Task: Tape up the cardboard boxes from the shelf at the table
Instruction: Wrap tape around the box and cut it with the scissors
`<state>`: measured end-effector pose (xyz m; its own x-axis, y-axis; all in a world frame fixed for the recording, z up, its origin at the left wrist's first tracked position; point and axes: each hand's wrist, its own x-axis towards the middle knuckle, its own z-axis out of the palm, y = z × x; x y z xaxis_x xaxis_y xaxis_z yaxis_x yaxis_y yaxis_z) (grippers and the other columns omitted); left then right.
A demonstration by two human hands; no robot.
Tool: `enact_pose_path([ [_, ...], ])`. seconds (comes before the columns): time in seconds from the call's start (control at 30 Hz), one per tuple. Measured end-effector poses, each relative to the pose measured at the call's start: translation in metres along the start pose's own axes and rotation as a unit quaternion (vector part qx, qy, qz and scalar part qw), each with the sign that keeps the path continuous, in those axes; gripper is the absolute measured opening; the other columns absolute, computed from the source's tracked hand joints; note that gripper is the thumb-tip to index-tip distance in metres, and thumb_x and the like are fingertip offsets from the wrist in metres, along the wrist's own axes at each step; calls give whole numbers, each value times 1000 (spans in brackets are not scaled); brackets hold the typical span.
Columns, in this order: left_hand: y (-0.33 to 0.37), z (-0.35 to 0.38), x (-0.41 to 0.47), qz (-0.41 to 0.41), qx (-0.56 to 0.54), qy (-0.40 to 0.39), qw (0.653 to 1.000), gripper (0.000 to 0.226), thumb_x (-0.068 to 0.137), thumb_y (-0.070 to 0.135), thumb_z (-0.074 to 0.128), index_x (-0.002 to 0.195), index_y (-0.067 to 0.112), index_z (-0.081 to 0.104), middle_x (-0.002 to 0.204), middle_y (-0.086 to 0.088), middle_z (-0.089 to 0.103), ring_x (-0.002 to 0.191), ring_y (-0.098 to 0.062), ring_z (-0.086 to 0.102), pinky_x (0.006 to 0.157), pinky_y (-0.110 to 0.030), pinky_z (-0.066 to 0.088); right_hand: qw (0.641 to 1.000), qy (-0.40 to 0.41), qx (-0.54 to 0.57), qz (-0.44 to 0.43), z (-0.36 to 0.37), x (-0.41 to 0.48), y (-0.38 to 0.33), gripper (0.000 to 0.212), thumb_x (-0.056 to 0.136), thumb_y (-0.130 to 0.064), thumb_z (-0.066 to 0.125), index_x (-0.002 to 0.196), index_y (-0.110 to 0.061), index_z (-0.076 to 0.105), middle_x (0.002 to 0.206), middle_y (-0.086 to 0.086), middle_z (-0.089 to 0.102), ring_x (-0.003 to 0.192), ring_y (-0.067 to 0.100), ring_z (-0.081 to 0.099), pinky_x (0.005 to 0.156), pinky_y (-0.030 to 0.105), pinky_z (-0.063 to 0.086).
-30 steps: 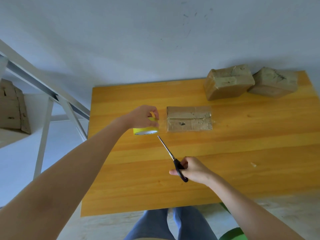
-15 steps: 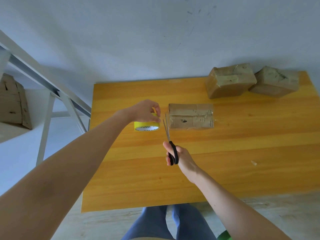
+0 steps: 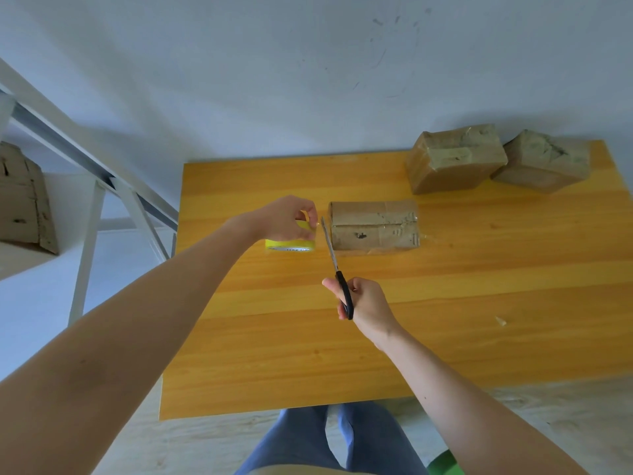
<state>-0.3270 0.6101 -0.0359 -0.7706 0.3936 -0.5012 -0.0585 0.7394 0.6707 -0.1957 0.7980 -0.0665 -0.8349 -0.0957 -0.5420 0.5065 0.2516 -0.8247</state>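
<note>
A flat cardboard box (image 3: 375, 228) lies in the middle of the yellow wooden table (image 3: 445, 303), clear tape along its top seam. Just left of it my left hand (image 3: 284, 219) grips a yellow tape roll (image 3: 290, 244) from above. My right hand (image 3: 364, 305) holds black-handled scissors (image 3: 337, 269) by the handles. Their blades point up into the gap between the roll and the box's left end, and look nearly together.
Two taped cardboard boxes (image 3: 454, 159) (image 3: 544, 162) stand at the table's back right corner. A white metal shelf frame (image 3: 92, 207) is at the left, with a cardboard box (image 3: 24, 204) on it. A small scrap (image 3: 500, 320) lies on the table at the right.
My right hand carried the scissors up from the table's front toward the roll, and the blades swung upright into the gap beside the box. My left hand stayed on the roll.
</note>
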Motion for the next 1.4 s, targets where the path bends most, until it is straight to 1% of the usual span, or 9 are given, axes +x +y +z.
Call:
enact_pose_path([
  [0.2, -14, -4, -6, 30, 72, -3, 997, 29, 82, 7, 71, 75, 28, 52, 87, 8, 57, 88, -10, 52, 82, -28, 39, 1000, 12, -1, -2, -10, 4, -1, 45, 90, -40, 66, 63, -9, 50, 48, 1, 53, 46, 10, 51, 66, 17, 44],
  [0.37, -29, 3, -15, -7, 71, 69, 995, 24, 80, 18, 72, 71, 26, 52, 78, 11, 53, 82, -16, 52, 84, -33, 45, 999, 3, -53, -5, -19, 11, 1, 44, 90, -41, 66, 64, -8, 51, 48, 1, 55, 47, 9, 52, 73, 21, 45],
  [0.57, -33, 23, -18, 17, 37, 149, 988, 33, 75, 11, 73, 67, 29, 46, 78, 7, 58, 84, -24, 59, 79, -40, 49, 998, 19, -62, -13, -16, 7, 8, 41, 88, -39, 69, 68, -8, 50, 48, 2, 55, 46, 11, 52, 65, 24, 45],
  [0.7, -35, 32, -18, 5, -3, 176, 984, 28, 77, 11, 73, 94, 22, 54, 89, 4, 62, 89, -25, 61, 77, -41, 53, 996, 16, -83, -8, -20, 7, 8, 43, 86, -43, 71, 70, -8, 52, 50, 2, 58, 51, 15, 55, 64, 25, 46],
  [0.8, -32, 42, -21, -13, -19, 135, 991, 69, 75, 8, 76, 129, 23, 37, 92, -1, 64, 86, -20, 61, 78, -36, 53, 997, 7, -81, -5, -23, 6, 10, 46, 85, -45, 72, 73, -5, 52, 53, 6, 58, 54, 20, 55, 66, 31, 47],
  [1.0, -31, 66, -24, -17, 42, 119, 992, 71, 79, 14, 74, 135, 26, 32, 91, 7, 61, 83, -17, 56, 71, -40, 54, 997, -19, -67, 18, -27, 8, 11, 47, 82, -47, 73, 73, -7, 49, 54, 7, 55, 55, 20, 54, 74, 37, 49],
  [1.17, -30, 74, -23, -30, 34, 137, 990, 70, 79, 16, 79, 134, 20, 37, 87, 6, 62, 81, -20, 58, 75, -40, 52, 997, -41, -61, 39, -29, 10, 6, 50, 84, -47, 71, 65, -7, 49, 61, 16, 53, 54, 18, 53, 65, 20, 44],
  [1.3, -31, 76, -24, -34, -3, 112, 993, 74, 72, 27, 84, 130, 29, 38, 87, 9, 62, 79, -12, 62, 69, -32, 51, 995, -58, -66, 50, -31, 16, 1, 56, 84, -50, 70, 55, -10, 46, 61, 17, 52, 51, 14, 52, 64, 18, 40],
  [1.4, -21, 67, -19, -9, -80, 219, 972, 47, 88, 18, 65, 129, 33, 50, 100, 8, 59, 84, -7, 58, 76, -28, 45, 995, -62, -59, 52, -32, 20, 0, 57, 82, -52, 72, 55, -10, 44, 62, 18, 52, 51, 16, 51, 68, 21, 42],
])
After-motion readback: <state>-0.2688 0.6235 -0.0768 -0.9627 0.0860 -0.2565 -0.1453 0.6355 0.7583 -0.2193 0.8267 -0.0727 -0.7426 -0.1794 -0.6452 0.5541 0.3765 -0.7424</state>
